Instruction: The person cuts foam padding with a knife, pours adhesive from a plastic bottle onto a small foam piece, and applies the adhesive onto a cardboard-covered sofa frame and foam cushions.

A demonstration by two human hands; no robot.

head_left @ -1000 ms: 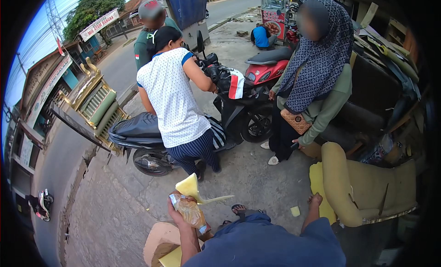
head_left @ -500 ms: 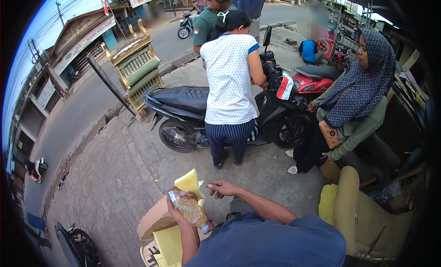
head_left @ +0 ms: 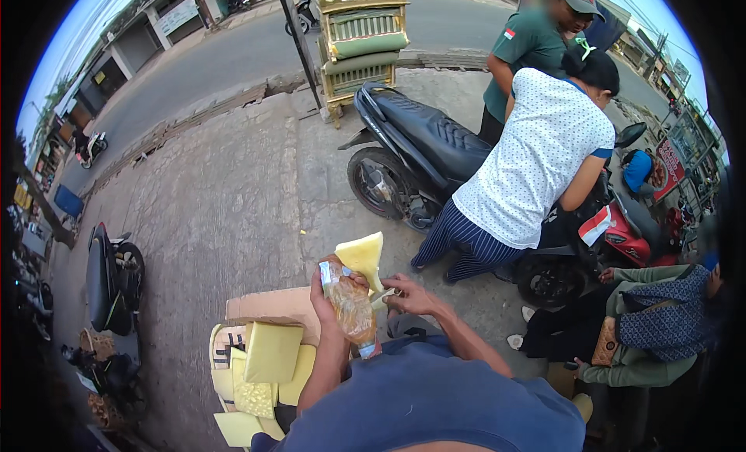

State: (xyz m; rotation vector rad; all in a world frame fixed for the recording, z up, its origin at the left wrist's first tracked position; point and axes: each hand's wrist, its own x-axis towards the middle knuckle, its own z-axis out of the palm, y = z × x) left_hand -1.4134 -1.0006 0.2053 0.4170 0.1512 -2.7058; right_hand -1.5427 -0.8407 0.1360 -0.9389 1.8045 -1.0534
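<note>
My left hand [head_left: 325,298] is closed around a clear plastic bottle [head_left: 351,306] with amber-brown contents, which lies tilted across my palm. A yellow foam piece [head_left: 361,256] stands up behind the bottle, against the fingers of that same hand. My right hand [head_left: 413,295] is closed at the foam's lower right edge. Its fingertips pinch a small pale strip [head_left: 381,299] whose kind I cannot make out. Below my left forearm are several yellow foam pieces [head_left: 273,352] and a brown board [head_left: 272,306] on a padded seat.
Ahead, a person in a white dotted shirt [head_left: 536,153] leans over a black motorbike [head_left: 423,129]. Another in a green shirt [head_left: 528,52] stands beyond. A person in a patterned headscarf [head_left: 664,316] is at right. Gilded chairs [head_left: 361,44] are stacked by the road; a parked motorbike [head_left: 113,296] stands left.
The view has swung left, so the people and motorbike appear farther right. My right hand has come in from apart to the foam's edge. My left hand still grips the bottle.
</note>
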